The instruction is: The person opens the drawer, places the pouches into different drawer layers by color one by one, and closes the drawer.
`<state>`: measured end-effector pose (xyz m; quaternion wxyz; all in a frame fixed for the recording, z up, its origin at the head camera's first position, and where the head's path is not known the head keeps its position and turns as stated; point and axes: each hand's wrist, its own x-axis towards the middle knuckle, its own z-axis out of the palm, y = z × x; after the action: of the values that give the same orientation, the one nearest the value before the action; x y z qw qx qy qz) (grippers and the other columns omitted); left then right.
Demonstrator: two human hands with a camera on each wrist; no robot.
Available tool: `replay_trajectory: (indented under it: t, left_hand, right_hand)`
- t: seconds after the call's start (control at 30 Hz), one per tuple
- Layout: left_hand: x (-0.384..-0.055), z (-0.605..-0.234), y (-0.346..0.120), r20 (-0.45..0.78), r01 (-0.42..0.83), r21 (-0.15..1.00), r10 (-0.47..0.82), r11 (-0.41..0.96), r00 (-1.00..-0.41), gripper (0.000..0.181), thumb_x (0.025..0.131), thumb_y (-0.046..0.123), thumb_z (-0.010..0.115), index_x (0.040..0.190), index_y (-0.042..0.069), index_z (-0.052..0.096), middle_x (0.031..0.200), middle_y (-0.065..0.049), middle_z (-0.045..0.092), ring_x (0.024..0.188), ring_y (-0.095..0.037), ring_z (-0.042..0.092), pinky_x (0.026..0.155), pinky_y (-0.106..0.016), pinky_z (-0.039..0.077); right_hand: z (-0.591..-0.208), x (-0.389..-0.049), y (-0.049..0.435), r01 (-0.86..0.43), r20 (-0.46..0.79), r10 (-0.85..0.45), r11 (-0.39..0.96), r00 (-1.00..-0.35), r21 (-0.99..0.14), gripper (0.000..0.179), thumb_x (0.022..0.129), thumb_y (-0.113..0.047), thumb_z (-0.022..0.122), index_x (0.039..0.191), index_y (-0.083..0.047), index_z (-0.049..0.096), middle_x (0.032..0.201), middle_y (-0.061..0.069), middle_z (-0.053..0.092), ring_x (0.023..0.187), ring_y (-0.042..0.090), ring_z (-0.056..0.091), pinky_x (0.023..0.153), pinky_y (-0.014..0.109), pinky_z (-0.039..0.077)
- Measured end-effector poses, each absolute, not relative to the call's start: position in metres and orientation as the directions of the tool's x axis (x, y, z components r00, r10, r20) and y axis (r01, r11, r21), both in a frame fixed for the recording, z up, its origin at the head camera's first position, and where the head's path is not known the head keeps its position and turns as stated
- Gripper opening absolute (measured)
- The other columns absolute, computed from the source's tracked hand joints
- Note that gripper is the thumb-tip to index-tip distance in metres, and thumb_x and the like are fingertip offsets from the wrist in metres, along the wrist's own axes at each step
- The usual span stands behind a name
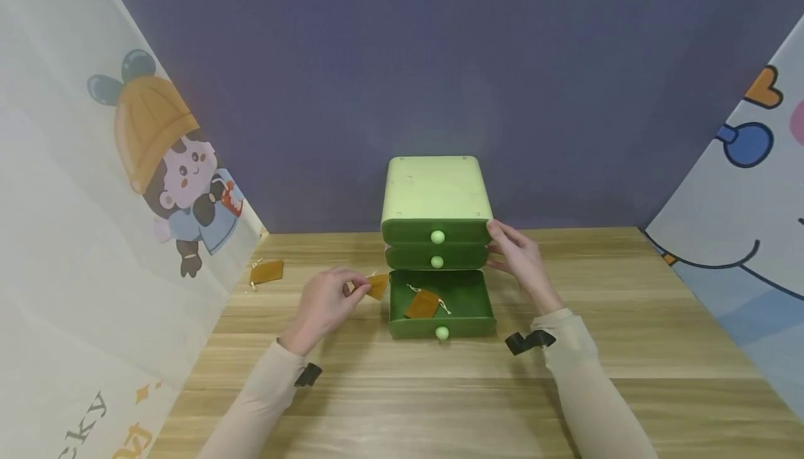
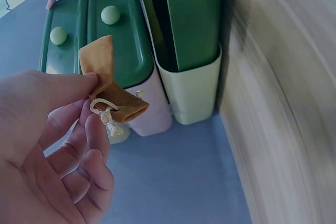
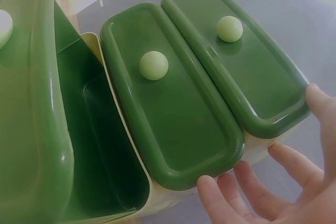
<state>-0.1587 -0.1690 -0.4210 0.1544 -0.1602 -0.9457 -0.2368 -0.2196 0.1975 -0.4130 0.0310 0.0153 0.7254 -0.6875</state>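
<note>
My left hand [image 1: 329,303] pinches a small brown drawstring pouch [image 2: 107,72] between thumb and fingers, just left of the green drawer unit [image 1: 436,187]. The pouch is folded, its cream cord hanging by the fingertips in the left wrist view. A second brown pouch [image 1: 423,303] lies inside the pulled-out bottom drawer [image 1: 467,291]. The top drawer [image 1: 408,233] and middle drawer [image 1: 408,258] are closed, each with a round pale knob. My right hand [image 1: 521,257] rests its fingertips along the unit's right side, fingers spread in the right wrist view.
Another brown pouch [image 1: 267,271] lies at the left of the wooden table [image 1: 402,403]. Behind the unit stands a dark blue panel [image 1: 433,68]. Printed white panels flank the table, the left one [image 1: 63,236] showing a cartoon child.
</note>
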Motion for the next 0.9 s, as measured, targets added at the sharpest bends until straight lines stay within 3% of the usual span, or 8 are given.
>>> replay_trajectory:
  t: [0.63,0.9]
  left_hand:
    - [-0.16,-0.426,-0.142,0.378,0.443,0.387,0.299,0.809,-0.876,0.008,0.096,0.025,0.081,0.1,0.02,0.085,0.095,0.005,0.079,0.067,-0.002,0.057,0.061,-0.022,0.046]
    - [-0.159,-0.429,-0.132,0.376,0.468,0.375,0.33,0.8,-0.866,0.007,0.095,0.022,0.082,0.099,0.018,0.084,0.091,0.005,0.077,0.07,-0.004,0.061,0.062,-0.021,0.048]
  right_hand:
    - [-0.414,-0.219,0.197,0.064,-0.065,-0.015,0.059,-0.998,-0.996,0.085,0.101,-0.064,0.06,0.167,-0.017,0.036,0.169,0.017,0.04,0.142,0.034,0.054,0.104,0.036,0.058]
    - [-0.414,-0.219,0.196,0.065,-0.065,-0.004,0.047,-0.998,-0.997,0.085,0.101,-0.064,0.061,0.166,-0.016,0.037,0.166,0.017,0.043,0.133,0.027,0.059,0.103,0.034,0.059]
